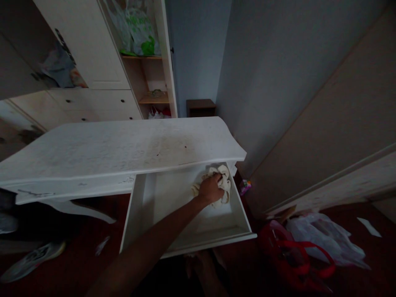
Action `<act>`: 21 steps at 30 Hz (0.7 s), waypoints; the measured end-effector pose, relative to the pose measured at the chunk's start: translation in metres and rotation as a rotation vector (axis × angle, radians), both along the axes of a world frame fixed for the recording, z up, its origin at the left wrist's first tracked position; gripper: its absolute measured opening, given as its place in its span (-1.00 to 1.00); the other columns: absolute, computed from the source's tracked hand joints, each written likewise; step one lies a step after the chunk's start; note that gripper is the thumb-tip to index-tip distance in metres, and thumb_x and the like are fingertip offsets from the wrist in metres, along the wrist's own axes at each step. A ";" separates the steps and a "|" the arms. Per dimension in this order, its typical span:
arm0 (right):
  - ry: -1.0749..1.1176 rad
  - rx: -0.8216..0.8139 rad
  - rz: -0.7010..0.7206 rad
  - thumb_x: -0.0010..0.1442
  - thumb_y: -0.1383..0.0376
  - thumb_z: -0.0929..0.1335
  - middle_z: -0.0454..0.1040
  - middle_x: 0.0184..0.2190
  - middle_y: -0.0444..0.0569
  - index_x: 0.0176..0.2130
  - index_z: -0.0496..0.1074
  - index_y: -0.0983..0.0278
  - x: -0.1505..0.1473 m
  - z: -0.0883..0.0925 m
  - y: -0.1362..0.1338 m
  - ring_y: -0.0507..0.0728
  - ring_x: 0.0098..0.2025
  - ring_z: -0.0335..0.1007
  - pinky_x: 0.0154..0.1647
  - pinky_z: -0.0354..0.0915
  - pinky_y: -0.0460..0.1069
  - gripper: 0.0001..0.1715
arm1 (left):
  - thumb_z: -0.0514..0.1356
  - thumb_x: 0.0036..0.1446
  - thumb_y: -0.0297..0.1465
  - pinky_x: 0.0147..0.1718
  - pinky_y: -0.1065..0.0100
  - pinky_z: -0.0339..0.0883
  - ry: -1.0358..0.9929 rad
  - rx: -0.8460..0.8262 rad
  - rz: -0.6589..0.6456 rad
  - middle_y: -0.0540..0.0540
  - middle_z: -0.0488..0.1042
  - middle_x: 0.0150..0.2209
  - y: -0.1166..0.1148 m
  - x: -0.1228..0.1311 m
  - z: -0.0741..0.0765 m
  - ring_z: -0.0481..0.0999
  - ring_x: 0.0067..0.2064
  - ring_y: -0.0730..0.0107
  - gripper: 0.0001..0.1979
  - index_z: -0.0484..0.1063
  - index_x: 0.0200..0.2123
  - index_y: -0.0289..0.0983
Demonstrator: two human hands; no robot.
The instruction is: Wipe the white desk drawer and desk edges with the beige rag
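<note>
My left hand [211,189] reaches into the pulled-out drawer [167,194] of a white desk [123,142]. Its fingers are closed on a crumpled cream cloth [225,185], pressed against the drawer's bottom near the back right corner. Part of the cloth is hidden under the hand. Below the drawer's front panel, in deep shadow, is what looks like my right hand [201,266]. Its fingers are too dark to make out, and I cannot tell whether it touches the panel.
Dark stains mark the desk top. Behind stands a white cabinet [102,74] with an open door and plastic bags [140,31] on a shelf. To the right, a red bag [287,255] and a clear plastic bag [328,237] lie on the floor. A shoe [34,260] is at left.
</note>
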State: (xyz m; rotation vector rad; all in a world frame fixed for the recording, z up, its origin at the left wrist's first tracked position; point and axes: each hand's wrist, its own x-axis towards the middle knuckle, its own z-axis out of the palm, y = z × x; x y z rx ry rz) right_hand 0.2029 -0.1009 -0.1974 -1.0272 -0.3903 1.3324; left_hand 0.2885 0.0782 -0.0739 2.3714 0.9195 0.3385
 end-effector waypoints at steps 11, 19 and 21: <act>0.025 0.030 0.005 0.11 -0.13 0.36 0.40 -0.48 -0.04 -0.38 0.48 0.32 0.000 -0.002 0.002 0.02 -0.57 0.29 -0.61 0.18 -0.09 -0.45 | 0.21 -0.07 -0.42 -0.17 0.23 0.44 0.257 0.018 -0.413 -0.14 0.59 -0.20 -0.035 -0.028 0.013 0.57 -0.14 0.10 -0.73 0.53 -0.22 -0.19; -0.057 0.046 -0.006 0.11 -0.17 0.36 0.44 -0.41 0.00 -0.30 0.52 0.30 0.000 -0.004 -0.003 0.05 -0.54 0.30 -0.60 0.19 -0.07 -0.42 | 0.20 -0.09 -0.53 -0.28 0.33 0.37 0.244 -0.161 -0.581 -0.11 0.60 -0.23 -0.027 -0.037 0.007 0.57 -0.17 0.17 -0.72 0.55 -0.27 -0.19; -0.047 0.028 -0.026 0.11 -0.15 0.36 0.45 -0.42 0.01 -0.31 0.52 0.31 0.000 -0.009 -0.004 0.05 -0.54 0.31 -0.60 0.19 -0.06 -0.43 | 0.19 -0.10 -0.56 -0.27 0.35 0.36 0.242 -0.207 -0.617 -0.09 0.60 -0.20 -0.025 -0.036 0.006 0.56 -0.16 0.19 -0.67 0.56 -0.22 -0.19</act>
